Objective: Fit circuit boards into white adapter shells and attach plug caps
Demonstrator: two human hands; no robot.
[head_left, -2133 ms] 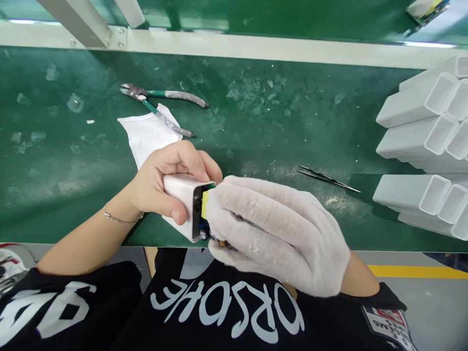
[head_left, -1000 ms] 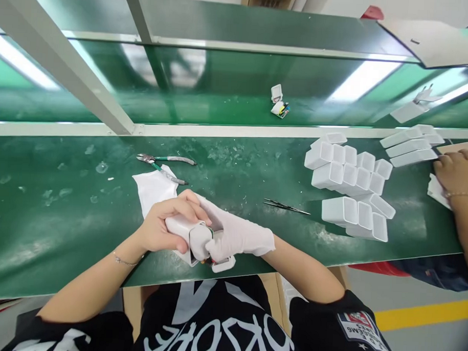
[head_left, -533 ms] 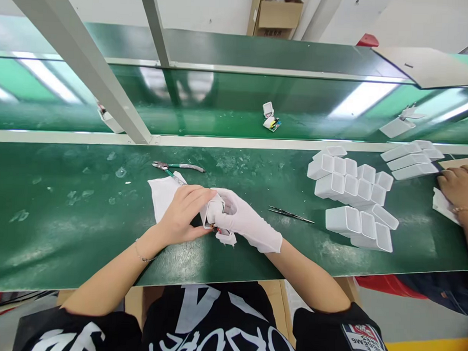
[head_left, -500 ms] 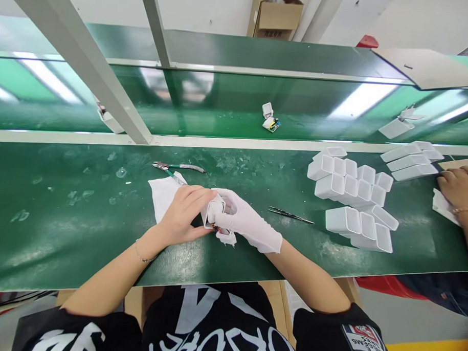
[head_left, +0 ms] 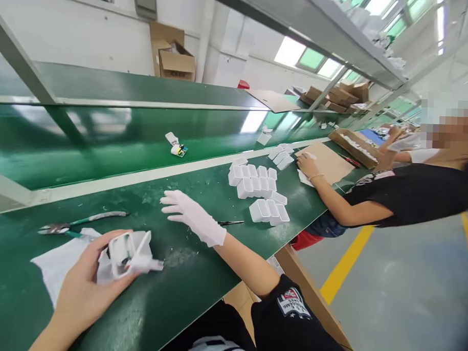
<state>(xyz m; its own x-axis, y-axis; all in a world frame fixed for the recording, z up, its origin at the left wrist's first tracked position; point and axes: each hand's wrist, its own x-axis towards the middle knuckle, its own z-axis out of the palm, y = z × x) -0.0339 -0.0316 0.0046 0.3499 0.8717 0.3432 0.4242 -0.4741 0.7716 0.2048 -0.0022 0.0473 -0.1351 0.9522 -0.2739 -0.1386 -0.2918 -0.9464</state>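
Note:
My bare left hand (head_left: 94, 278) grips a white plastic housing (head_left: 119, 256), its opening tilted toward me, with wires and a part inside and a white end piece hanging at its right. A white cloth (head_left: 56, 264) lies under that hand, and diagonal cutters (head_left: 69, 228) rest just beyond it. My right hand (head_left: 190, 215), in a white glove, is held over the bench with its fingers stretched out and nothing in them. Black tweezers (head_left: 232, 222) lie beside the right wrist, partly hidden by it.
Several rows of empty white housings (head_left: 256, 184) stand on the green bench to the right. On the belt behind lies a small circuit board (head_left: 179, 150) with a white cap. A co-worker's hand (head_left: 309, 165) rests on a cardboard sheet (head_left: 330, 166) farther right.
My gloved right hand has left the housing and moved right, fingers now extended. The left hand keeps the housing. The view has turned to the right, showing the co-worker.

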